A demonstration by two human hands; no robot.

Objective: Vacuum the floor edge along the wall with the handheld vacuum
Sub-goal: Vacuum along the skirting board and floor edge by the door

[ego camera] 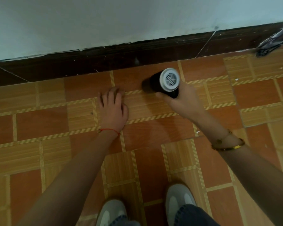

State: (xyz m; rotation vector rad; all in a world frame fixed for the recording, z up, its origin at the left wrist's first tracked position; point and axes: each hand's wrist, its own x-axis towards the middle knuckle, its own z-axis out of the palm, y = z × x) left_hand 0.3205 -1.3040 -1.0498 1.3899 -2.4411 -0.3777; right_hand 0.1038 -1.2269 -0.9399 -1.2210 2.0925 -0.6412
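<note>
My right hand (183, 101) grips a black cylindrical handheld vacuum (162, 84). Its white vented rear cap faces me and its front end points down-left toward the floor, blurred, a short way from the dark brown baseboard (104, 62). My left hand (113, 106) is out over the orange and tan tiled floor (55, 111) with fingers straight, left of the vacuum and apart from it. Whether that hand touches the tiles I cannot tell. The white wall (121, 18) rises above the baseboard.
A dark blurred object (274, 39) leans against the baseboard at the far right. My two grey and white shoes (111, 212) (178, 201) stand on the tiles at the bottom. Small white specks lie on the floor toward the right.
</note>
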